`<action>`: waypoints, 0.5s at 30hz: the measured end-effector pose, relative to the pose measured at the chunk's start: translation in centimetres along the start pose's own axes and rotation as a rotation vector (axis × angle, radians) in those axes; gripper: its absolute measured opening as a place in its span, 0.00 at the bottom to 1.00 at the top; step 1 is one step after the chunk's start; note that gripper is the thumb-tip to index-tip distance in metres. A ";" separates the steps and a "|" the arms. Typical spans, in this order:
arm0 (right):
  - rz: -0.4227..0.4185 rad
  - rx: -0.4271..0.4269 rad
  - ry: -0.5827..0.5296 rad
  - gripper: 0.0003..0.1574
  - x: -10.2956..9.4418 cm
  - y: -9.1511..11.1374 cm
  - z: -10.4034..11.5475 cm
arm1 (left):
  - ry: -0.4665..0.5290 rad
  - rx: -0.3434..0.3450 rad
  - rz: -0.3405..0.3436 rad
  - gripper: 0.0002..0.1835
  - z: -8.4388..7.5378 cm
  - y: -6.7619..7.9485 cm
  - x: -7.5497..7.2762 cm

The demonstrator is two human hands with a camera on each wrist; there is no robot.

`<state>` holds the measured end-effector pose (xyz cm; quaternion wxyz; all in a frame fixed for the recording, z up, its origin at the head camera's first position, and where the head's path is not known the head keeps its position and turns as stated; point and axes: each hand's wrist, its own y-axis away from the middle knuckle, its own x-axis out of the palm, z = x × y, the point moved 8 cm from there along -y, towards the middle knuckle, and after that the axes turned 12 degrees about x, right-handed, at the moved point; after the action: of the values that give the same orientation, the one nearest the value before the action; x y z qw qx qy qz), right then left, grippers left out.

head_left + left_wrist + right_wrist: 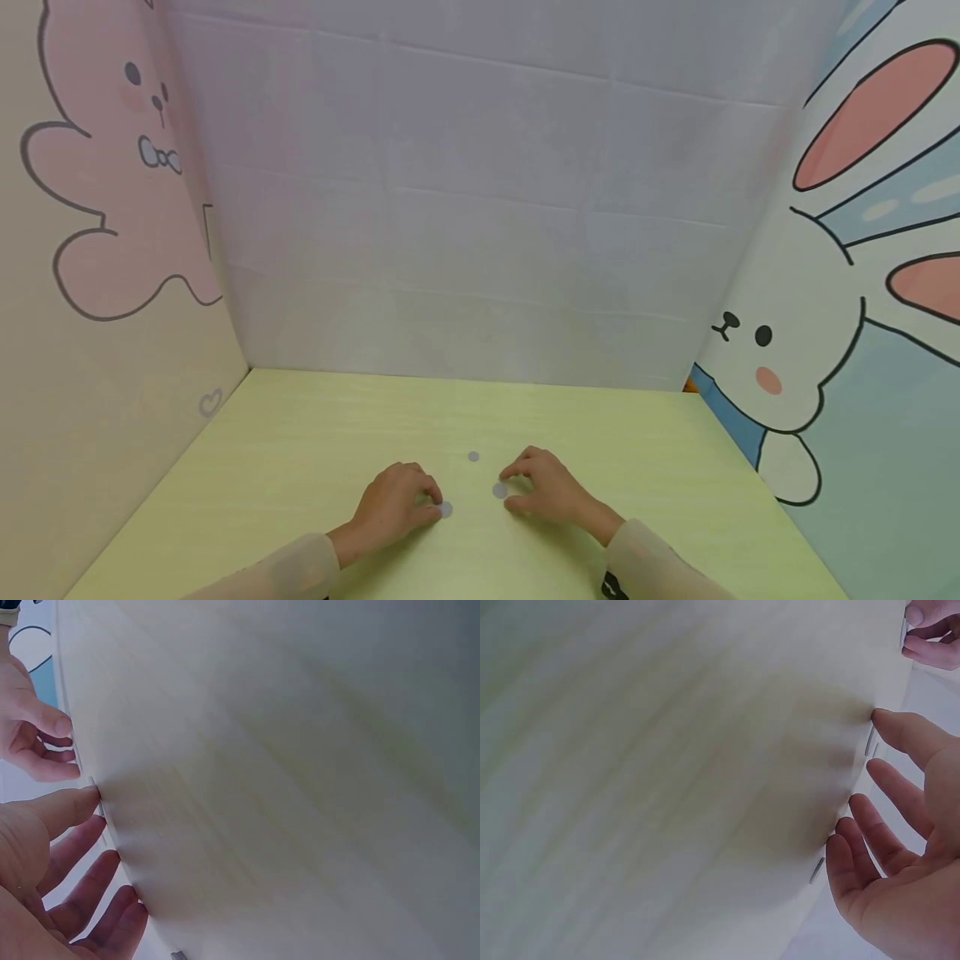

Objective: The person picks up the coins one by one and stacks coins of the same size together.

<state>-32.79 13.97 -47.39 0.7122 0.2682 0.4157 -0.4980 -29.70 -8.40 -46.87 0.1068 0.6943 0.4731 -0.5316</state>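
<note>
Three small flat grey discs lie on the pale yellow table (pixel 330 425). My left hand (pixel 401 502) has its thumb and forefinger at the edges of the near-left disc (pixel 447 509), pinching it on the tabletop. The right wrist view also shows this disc (pixel 904 634) between those fingertips. My right hand (pixel 551 492) is beside the near-right disc (pixel 499 491), with thumb and forefinger spread apart on either side of it. Its other fingertips (pixel 832 841) are right at the table surface. The third disc (pixel 473 457) lies farther back, between the hands.
A white sheet wall (pixel 480 208) with creases stands behind the table. On the left is a panel (pixel 127 375) with a pink cartoon animal; on the right is a panel (pixel 862 467) with a white cartoon rabbit. Pale sleeves (pixel 292 571) cover both forearms.
</note>
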 end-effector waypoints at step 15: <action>-0.042 -0.046 0.034 0.15 -0.1 0.0 0.5 | -0.010 0.000 0.003 0.07 0.1 0.1 0.0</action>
<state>-32.69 13.61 -47.07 0.7006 0.2512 0.4445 -0.4985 -29.71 -8.48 -46.93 0.1101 0.6925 0.4716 -0.5347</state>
